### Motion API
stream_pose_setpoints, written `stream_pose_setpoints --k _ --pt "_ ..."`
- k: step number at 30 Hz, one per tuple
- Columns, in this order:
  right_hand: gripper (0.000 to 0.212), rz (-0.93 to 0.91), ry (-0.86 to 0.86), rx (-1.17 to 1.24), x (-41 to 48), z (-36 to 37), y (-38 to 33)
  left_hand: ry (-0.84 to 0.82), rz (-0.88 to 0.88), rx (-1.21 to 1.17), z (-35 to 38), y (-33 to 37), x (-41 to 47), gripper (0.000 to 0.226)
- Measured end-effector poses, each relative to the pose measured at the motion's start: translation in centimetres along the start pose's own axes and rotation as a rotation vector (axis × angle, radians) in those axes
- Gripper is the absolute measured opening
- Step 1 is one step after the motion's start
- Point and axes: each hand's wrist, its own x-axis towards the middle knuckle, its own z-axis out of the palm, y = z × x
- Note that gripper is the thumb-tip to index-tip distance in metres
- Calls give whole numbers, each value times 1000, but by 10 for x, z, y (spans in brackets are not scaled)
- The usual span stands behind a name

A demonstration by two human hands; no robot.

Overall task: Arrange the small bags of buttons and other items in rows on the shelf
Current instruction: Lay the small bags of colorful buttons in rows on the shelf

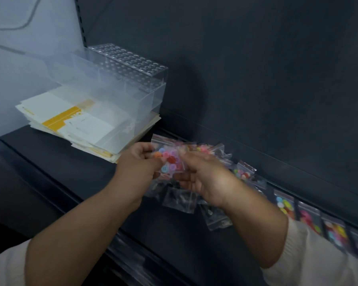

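At centre frame we pinch a bag of coloured buttons (170, 161) between left hand (137, 163) and right hand (205, 178) above the loose pile (194, 195), likely sorting; next we lay it toward the row (318, 219) at lower right.

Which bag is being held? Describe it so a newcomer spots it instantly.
On the dark shelf, right of the paper stack, lies a loose heap of small clear bags. Both hands, left hand and right hand, hold one bag above it, showing pastel buttons.
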Motion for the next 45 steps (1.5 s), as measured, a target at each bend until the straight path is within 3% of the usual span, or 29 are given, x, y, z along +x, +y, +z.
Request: stream_pose_setpoints --k 10,19,25,29,35,40,43,45 --pt "8 -34 196 94 -91 -86 27 -208 -231 -56 87 -14 -59 11" --pt "8 -67 447 168 -204 -177 56 -364 -185 140 165 -31 -127 21" --pt "3 -10 551 -26 -276 -231 87 -540 -144 326 211 -50 -177 13" --pt "9 77 609 -183 -303 -254 109 -654 -54 520 236 -73 -211 16" --pt "12 83 672 -403 -313 -274 144 -699 97 740 262 -110 -242 45" --pt "47 -8 725 -882 -327 -280 161 -652 432 935 263 -115 -254 75" --pt "42 -157 665 -1141 -339 -276 163 -631 651 1021 256 -116 -259 70" --pt "43 -208 552 -1212 -344 -273 167 -718 761 1086 249 -119 -260 55"
